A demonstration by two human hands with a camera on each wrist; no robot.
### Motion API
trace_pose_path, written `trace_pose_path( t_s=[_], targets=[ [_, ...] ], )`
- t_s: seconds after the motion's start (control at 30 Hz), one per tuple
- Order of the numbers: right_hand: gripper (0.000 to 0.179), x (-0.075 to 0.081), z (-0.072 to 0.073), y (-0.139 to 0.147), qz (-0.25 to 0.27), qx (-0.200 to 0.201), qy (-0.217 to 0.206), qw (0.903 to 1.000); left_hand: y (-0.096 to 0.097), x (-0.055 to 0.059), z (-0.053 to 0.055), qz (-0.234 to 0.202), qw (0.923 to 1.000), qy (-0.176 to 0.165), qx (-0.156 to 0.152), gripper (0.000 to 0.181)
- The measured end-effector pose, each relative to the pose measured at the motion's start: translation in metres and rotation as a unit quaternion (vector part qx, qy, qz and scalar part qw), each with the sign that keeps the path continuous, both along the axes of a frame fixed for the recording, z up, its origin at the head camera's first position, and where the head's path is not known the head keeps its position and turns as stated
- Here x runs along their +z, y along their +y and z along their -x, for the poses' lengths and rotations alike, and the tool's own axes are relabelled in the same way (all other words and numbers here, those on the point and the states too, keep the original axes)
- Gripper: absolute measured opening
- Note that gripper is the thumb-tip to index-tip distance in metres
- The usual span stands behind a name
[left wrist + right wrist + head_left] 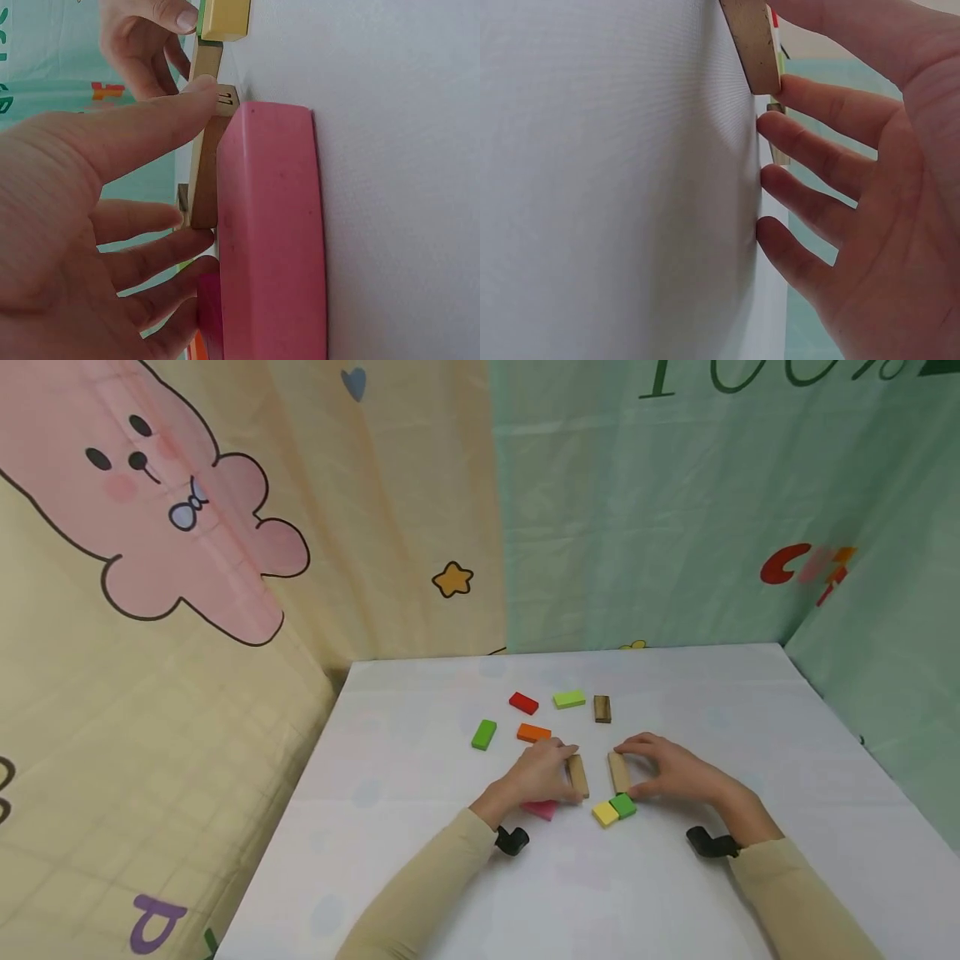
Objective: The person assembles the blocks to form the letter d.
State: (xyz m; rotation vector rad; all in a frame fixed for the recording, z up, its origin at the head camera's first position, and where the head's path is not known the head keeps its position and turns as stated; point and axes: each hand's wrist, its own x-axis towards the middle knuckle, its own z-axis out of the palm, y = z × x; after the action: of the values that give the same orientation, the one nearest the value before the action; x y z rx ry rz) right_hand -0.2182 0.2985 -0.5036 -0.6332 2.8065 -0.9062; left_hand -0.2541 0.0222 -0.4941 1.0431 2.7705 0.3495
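Observation:
My left hand (561, 770) pinches a tan wooden block (577, 776) lengthwise between thumb and fingers, its long edge on the white table (420, 793). In the left wrist view the thumb (150, 124) presses one end of this block (204, 176), and a pink block (270, 232) lies just beside it. My right hand (636, 770) pinches a second tan block (618, 772) the same way, parallel to the first with a small gap between them. The right wrist view shows that block (754, 45) and fingertips (780, 127) on the cloth.
A yellow block (605, 813) and a green block (623, 805) lie touching just in front of my right hand. Farther back lie red (523, 702), light green (569, 698), dark brown (602, 708), green (483, 734) and orange (533, 732) blocks. Fabric walls enclose the table.

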Motion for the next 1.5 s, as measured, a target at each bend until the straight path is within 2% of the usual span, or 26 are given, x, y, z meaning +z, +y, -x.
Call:
trace_pose_path(
  t_s=[0.07, 0.3, 0.4, 0.47, 0.57, 0.67, 0.8, 1.03, 1.27, 1.5],
  targets=[
    [0.073, -0.002, 0.001, -0.001, -0.003, -0.001, -0.004, 1.0, -0.001, 0.001, -0.001, 0.005, 1.0, 0.0, 0.003, 0.081],
    [0.075, -0.004, -0.002, -0.001, -0.005, -0.01, -0.006, 0.9999, -0.002, -0.001, 0.0, 0.002, 0.9998, 0.014, -0.016, 0.074],
    [0.074, -0.004, -0.003, -0.001, -0.006, -0.009, -0.004, 0.9999, -0.002, -0.001, 0.003, -0.02, 0.9997, -0.011, -0.007, 0.073],
    [0.074, -0.005, -0.004, 0.0, -0.007, -0.011, -0.004, 0.9999, -0.002, 0.0, 0.006, -0.044, 0.9982, -0.039, 0.006, 0.073],
    [0.073, -0.007, -0.005, 0.001, -0.007, -0.011, -0.004, 0.9999, -0.001, 0.0, 0.012, -0.093, 0.9916, -0.083, 0.033, 0.073],
    [0.073, -0.009, -0.008, 0.002, -0.006, -0.018, -0.011, 0.9998, 0.003, -0.003, 0.019, -0.127, 0.9849, -0.101, 0.059, 0.073],
    [0.075, -0.009, -0.01, 0.003, -0.004, -0.018, -0.013, 0.9997, 0.013, -0.008, 0.027, -0.14, 0.982, -0.094, 0.086, 0.072],
    [0.081, -0.008, -0.01, 0.003, 0.007, -0.018, -0.008, 0.9998, 0.034, -0.009, 0.033, -0.159, 0.9759, -0.08, 0.126, 0.073],
    [0.07, -0.01, -0.006, 0.001, 0.016, -0.011, 0.006, 0.9998, 0.047, -0.008, 0.035, -0.15, 0.9798, -0.063, 0.117, 0.074],
    [0.069, -0.007, -0.004, -0.003, 0.006, -0.014, 0.01, 0.9998, 0.055, -0.006, 0.037, -0.134, 0.9843, -0.04, 0.107, 0.074]
  ],
)
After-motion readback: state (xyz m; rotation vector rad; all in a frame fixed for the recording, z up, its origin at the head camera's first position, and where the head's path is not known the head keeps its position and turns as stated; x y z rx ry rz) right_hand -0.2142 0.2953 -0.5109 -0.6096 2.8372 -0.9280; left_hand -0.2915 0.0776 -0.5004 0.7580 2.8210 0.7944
